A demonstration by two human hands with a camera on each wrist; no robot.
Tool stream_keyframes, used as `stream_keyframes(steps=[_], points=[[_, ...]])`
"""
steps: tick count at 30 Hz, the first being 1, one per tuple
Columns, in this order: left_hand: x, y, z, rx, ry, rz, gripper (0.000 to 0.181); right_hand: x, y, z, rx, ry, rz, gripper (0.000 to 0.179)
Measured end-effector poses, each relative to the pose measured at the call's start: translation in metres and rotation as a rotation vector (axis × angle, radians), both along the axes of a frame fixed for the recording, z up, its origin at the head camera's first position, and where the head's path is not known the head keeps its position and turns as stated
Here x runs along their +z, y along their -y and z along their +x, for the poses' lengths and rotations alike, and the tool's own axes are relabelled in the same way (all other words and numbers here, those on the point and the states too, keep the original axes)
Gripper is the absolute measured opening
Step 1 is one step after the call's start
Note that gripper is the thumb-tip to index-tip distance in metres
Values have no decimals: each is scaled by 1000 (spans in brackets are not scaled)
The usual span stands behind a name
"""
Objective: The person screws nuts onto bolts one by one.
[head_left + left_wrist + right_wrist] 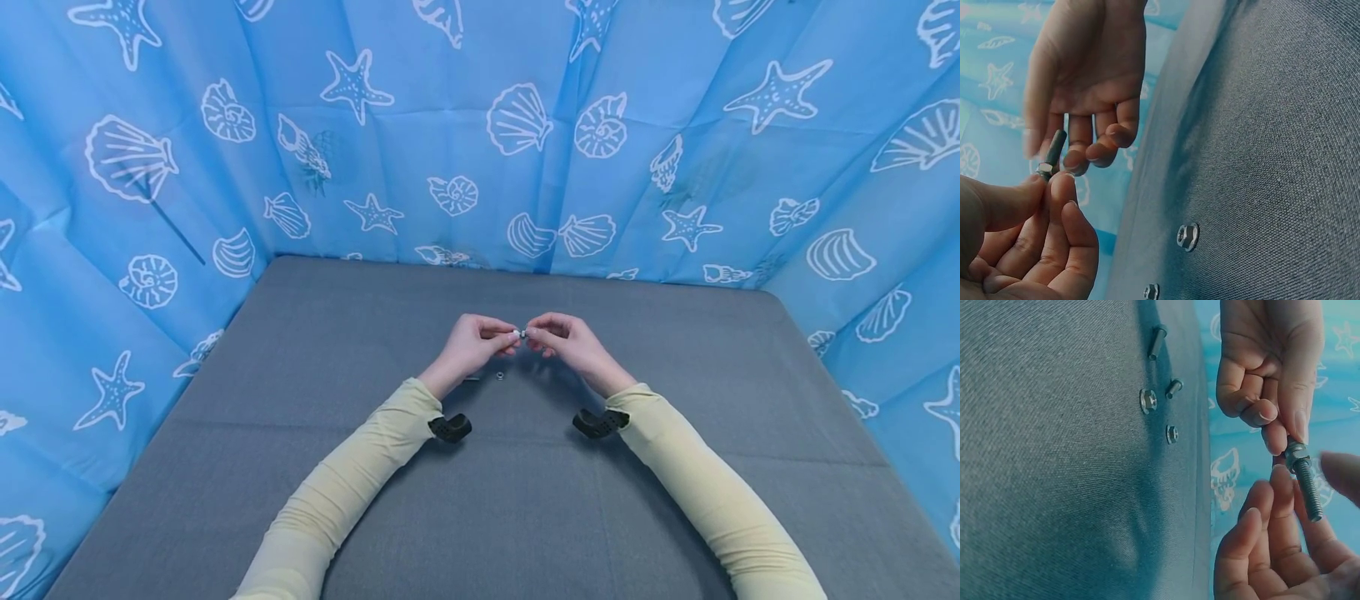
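A threaded metal bolt [1310, 490] is held up over the table, with a hex nut [1297, 455] around it near the head end. My left hand [472, 343] pinches the bolt's head end between thumb and fingertips. The bare threaded end points toward my right hand [566, 342]. In the right wrist view, the right thumb [1342, 475] stands apart from the bolt. The right fingers [1282, 519] lie loosely bent beside it; whether the index fingertip touches the nut, I cannot tell. The bolt's head is hidden by the left fingertips.
On the grey cloth-covered table [517, 517] lie two loose flange nuts [1148, 400] and two bolts [1157, 342], below the hands. Black wrist mounts [450, 428] sit at both sleeve cuffs. A blue curtain [480, 133] with shell prints hangs around the table's far and side edges.
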State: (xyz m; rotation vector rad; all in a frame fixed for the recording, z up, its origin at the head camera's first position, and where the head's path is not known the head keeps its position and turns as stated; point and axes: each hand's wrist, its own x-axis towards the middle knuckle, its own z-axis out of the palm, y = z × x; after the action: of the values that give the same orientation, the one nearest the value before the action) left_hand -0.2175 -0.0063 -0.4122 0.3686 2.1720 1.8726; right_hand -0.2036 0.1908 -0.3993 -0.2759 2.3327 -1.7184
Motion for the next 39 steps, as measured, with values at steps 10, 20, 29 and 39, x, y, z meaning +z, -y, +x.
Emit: stream_keyframes(steps=[10,20,29,39], points=[[1,0,0,-6,-3,0,21,0,0,-1,-10,7,27,32],[0,0,0,-2,-23,-14,21,-1,1,0,-1,6,24,31],[-1,0,1,0,-21,3,20,-3,1,0,11,-5,10,29],[0,1,0,-7,-16,4,20,-2,0,0,15,-20,5,28]])
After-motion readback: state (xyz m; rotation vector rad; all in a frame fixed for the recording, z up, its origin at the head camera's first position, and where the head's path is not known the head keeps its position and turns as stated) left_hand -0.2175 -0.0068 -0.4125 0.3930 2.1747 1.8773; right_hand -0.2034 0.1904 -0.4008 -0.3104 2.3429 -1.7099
